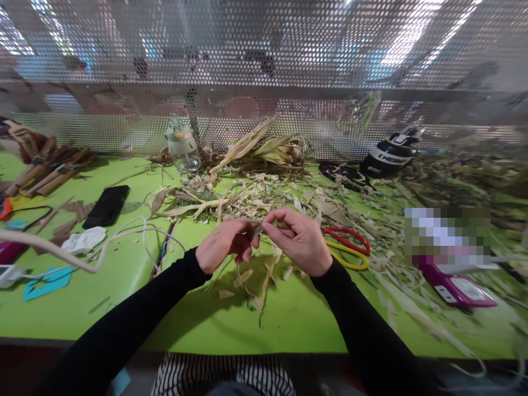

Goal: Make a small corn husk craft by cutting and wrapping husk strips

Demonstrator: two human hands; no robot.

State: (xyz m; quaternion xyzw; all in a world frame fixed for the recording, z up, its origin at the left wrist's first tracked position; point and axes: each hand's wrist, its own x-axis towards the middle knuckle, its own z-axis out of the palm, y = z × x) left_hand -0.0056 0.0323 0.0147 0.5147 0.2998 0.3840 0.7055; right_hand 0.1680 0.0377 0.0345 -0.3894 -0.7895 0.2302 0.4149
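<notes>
Saw dark capital letters on the white band of the fat black bottle [388, 161], but could not spell out the whole word. Could not read anything on the smooth purple gadget [451, 285] at the right, or tell much about the part under the blocky blur beside it. Pinched a small, dull, dry leaf [256, 229] between the fingertips of both hands, left hand [226, 242] and right hand [299, 242] close together, just above the flat green table [305, 327]. Curled the spare fingers of the left hand loosely inward. Wore black sleeves [165, 297] down to the wrists. Had thin, papery scraps [243, 278] on the table below the leaf, some bent and some with pointy ends. Saw a red loop [358, 234] and a yellow loop [357, 267], both smooth and rounded, just beside the right hand. Behind the hands, saw a messy spread of dry shreds [214, 206], then a heap of long, wrinkly husks [268, 148] near a clear bottle [183, 148] with a pale green top. On the left, saw a flat black phone [108, 206], a white plug [84, 240], a bright blue card [48, 285], a bendy white cable [25, 236] and a pile of stiff brown rolls [53, 170]. At the back, saw a grey metal screen [264, 60] full of tiny round holes.
</notes>
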